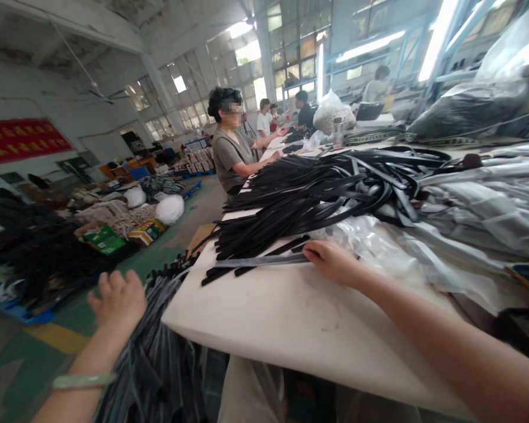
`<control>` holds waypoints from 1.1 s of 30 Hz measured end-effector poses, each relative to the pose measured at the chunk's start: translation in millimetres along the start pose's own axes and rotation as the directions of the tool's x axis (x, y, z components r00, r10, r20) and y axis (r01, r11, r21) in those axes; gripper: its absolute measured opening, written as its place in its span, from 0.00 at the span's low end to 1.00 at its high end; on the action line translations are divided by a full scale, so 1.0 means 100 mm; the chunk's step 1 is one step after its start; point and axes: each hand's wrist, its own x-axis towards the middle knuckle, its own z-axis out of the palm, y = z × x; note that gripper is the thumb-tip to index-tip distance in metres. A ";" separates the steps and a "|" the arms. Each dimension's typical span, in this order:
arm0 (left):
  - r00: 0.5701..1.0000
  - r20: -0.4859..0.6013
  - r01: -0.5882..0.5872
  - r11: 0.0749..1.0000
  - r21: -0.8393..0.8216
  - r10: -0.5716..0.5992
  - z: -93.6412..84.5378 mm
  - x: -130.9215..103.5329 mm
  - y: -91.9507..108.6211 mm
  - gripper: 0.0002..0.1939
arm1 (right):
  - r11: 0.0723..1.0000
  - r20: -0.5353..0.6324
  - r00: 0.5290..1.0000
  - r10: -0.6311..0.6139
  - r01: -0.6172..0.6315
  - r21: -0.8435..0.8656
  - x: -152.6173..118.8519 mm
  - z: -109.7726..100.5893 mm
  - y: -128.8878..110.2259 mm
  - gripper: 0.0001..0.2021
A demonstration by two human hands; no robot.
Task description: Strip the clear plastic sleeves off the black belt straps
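Note:
At the end of a strap in greyish translucent film, my right hand is closed, fingers pinched on it. The strap lies across the white tabletop, beside a few loose black straps. My left hand is held out left of the table corner, fingers apart and slightly curled, with nothing visible in it. Below and beside it hangs a thick bundle of film-covered dark straps. Just beyond my right hand lies a large pile of black straps, looped at its right end.
Clear plastic sheeting and whitish wrapping cover the table's right side. A co-worker in a grey top stands at the table's far left edge; several people sit farther back. Boxes and sacks stand on the floor to the left.

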 end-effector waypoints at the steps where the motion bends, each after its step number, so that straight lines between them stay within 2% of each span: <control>1: 0.999 -0.030 -0.042 0.999 -0.002 0.042 0.02 0.03 0.22 0.17 | 1.000 0.016 1.000 -0.012 0.012 0.006 -0.01 0.03 -0.04 0.11; 3: 0.977 -0.028 -0.212 0.977 -0.034 0.211 0.06 0.08 0.78 0.25 | 0.998 0.036 0.998 -0.051 0.050 0.044 -0.03 0.08 -0.13 0.11; 4: 0.942 -0.004 -0.334 0.940 -0.073 0.335 0.09 0.09 1.09 0.28 | 0.994 0.036 0.996 -0.078 0.075 0.080 -0.04 0.09 -0.18 0.11; 5: 0.866 0.018 -0.493 0.859 -0.139 0.500 0.11 0.09 1.41 0.33 | 0.986 0.033 0.993 -0.111 0.106 0.127 -0.06 0.10 -0.24 0.11; 6: 0.795 0.052 -0.585 0.787 -0.197 0.604 0.13 0.09 1.71 0.38 | 0.974 0.032 0.989 -0.147 0.139 0.180 -0.08 0.10 -0.29 0.12; 7: 0.754 0.091 -0.617 0.749 -0.241 0.651 0.14 0.09 1.97 0.40 | 0.958 0.033 0.983 -0.181 0.169 0.231 -0.09 0.09 -0.32 0.14; 8: 0.730 0.127 -0.626 0.732 -0.269 0.672 0.16 0.09 2.17 0.37 | 0.943 0.041 0.976 -0.212 0.194 0.270 -0.11 0.07 -0.34 0.17; 10: 0.733 0.179 -0.600 0.748 -0.282 0.656 0.20 0.10 2.40 0.25 | 0.935 0.085 0.967 -0.242 0.209 0.285 -0.11 -0.01 -0.31 0.24; 12: 0.763 0.193 -0.568 0.782 -0.255 0.617 0.22 0.13 2.39 0.16 | 0.972 0.183 0.963 -0.197 0.168 0.163 -0.08 -0.13 -0.21 0.24; 14: 0.791 0.198 -0.543 0.814 -0.205 0.578 0.22 0.18 2.25 0.15 | 0.991 0.278 0.955 -0.106 0.124 -0.049 -0.03 -0.25 -0.11 0.16; 16: 0.810 0.204 -0.529 0.836 -0.147 0.549 0.20 0.22 2.11 0.16 | 0.974 0.306 0.952 -0.027 0.094 -0.206 0.01 -0.31 -0.09 0.07; 17: 0.815 0.209 -0.527 0.841 -0.122 0.541 0.19 0.23 2.08 0.16 | 0.965 0.293 0.956 -0.015 0.091 -0.246 0.02 -0.31 -0.12 0.08; 20: 0.801 0.218 -0.552 0.829 -0.088 0.557 0.18 0.22 2.17 0.17 | 0.929 0.248 0.965 -0.091 0.172 -0.327 0.00 -0.20 -0.32 0.12; 23: 0.766 0.217 -0.602 0.794 -0.091 0.605 0.19 0.19 2.31 0.16 | 0.874 0.273 0.946 -0.174 0.276 -0.399 -0.04 -0.10 -0.45 0.10; 26: 0.767 0.218 -0.608 0.792 -0.057 0.604 0.17 0.22 2.24 0.17 | 0.884 0.274 0.957 -0.099 0.211 -0.417 -0.03 -0.13 -0.35 0.10; 28: 0.801 0.225 -0.573 0.820 0.014 0.555 0.16 0.25 2.14 0.19 | 0.887 0.240 0.970 -0.038 0.143 -0.439 0.00 -0.20 -0.27 0.11; 30: 0.824 0.223 -0.546 0.835 0.068 0.521 0.15 0.27 2.12 0.20 | 0.887 0.208 0.978 -0.029 0.121 -0.446 0.03 -0.23 -0.27 0.09; 31: 0.819 0.221 -0.553 0.830 0.065 0.529 0.14 0.26 2.16 0.20 | 0.887 0.198 0.979 -0.050 0.135 -0.442 0.03 -0.22 -0.31 0.08; 33: 0.784 0.213 -0.598 0.802 0.008 0.583 0.12 0.23 2.28 0.19 | 0.882 0.203 0.970 -0.134 0.210 -0.422 0.02 -0.18 -0.41 0.06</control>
